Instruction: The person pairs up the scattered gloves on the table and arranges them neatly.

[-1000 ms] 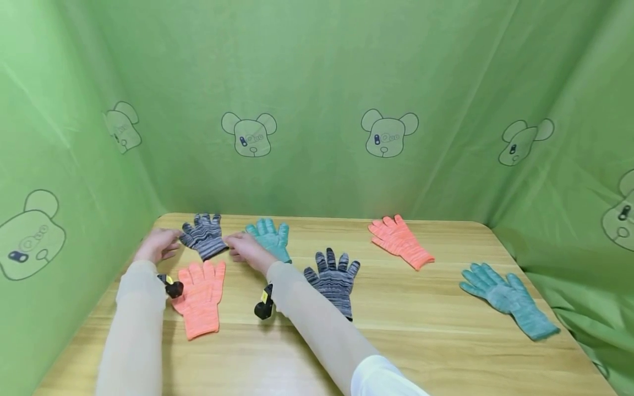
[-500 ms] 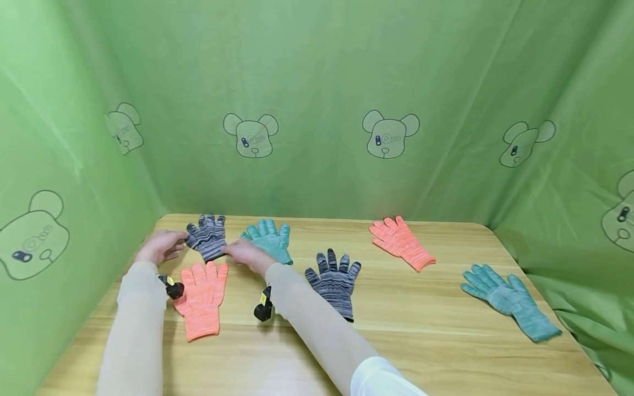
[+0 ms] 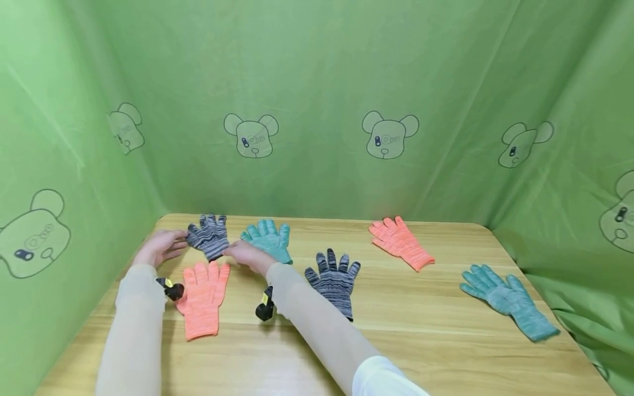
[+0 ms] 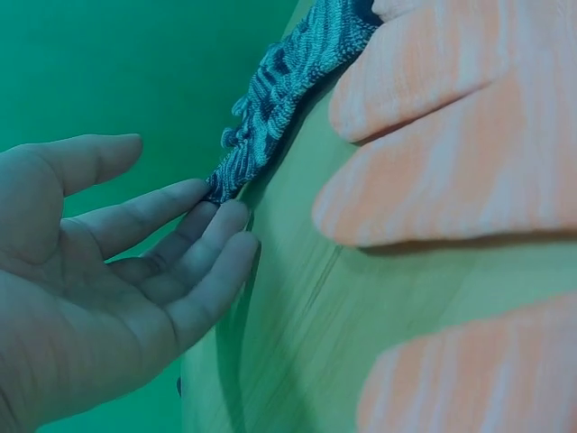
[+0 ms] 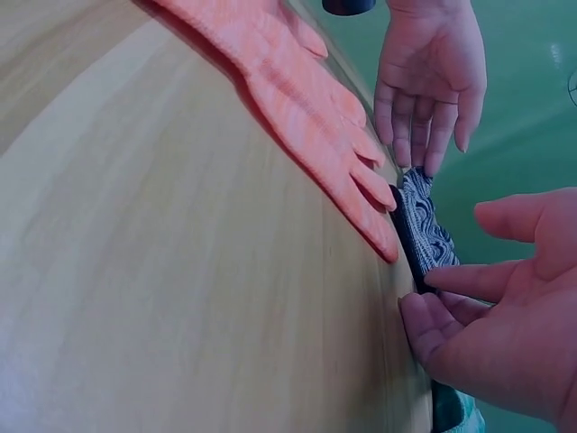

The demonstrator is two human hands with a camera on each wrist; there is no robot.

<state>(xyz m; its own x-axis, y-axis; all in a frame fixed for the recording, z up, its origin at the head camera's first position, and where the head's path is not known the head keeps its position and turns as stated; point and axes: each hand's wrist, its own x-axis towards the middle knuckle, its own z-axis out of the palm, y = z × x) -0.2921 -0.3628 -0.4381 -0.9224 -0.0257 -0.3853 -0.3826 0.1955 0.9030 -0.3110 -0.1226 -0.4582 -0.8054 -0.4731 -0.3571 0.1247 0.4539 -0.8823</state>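
Note:
A black-and-grey striped knit glove [image 3: 209,237] lies flat at the back left of the table, fingers toward the far edge. At its left side, my left hand [image 3: 159,247] touches the glove's thumb with extended fingertips; in the left wrist view its thumb stands well apart. My right hand [image 3: 247,256] touches the cuff on the other side, index finger [image 5: 469,281] straight against the knit and thumb raised away. Just in front lies an orange glove [image 3: 203,308], partly behind the left wrist camera. A teal glove [image 3: 267,236] is partly covered by my right hand.
Another striped glove [image 3: 334,283] sits beside my right forearm, which overlaps it. Farther right lie a second orange glove [image 3: 400,242] and a second teal glove [image 3: 510,302]. Green cloth [image 3: 317,71] walls the wooden table [image 3: 396,352] at the back and sides.
My right hand has come left onto the striped glove's cuff, and my left fingertips have met its thumb. That glove has shifted slightly right. The other gloves lie as before.

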